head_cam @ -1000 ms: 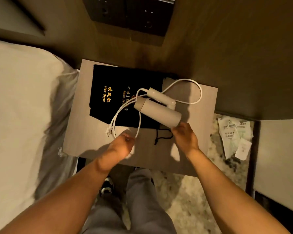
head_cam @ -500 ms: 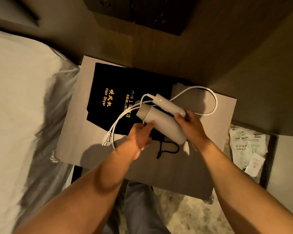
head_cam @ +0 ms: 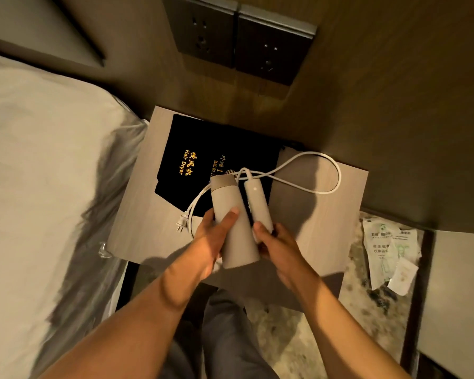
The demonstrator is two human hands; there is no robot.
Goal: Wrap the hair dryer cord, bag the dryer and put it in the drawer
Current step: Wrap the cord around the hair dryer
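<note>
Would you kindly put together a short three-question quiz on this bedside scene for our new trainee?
1. True or false: the cord is already wound around the hair dryer.
2. Which hand grips the dryer's body? A) left hand B) right hand C) neither
3. Fill in: the plug lies on the ____, beside the black bag.

Key:
1. False; it trails loose in a loop over the nightstand.
2. A; the right hand is at the folded handle.
3. nightstand
</note>
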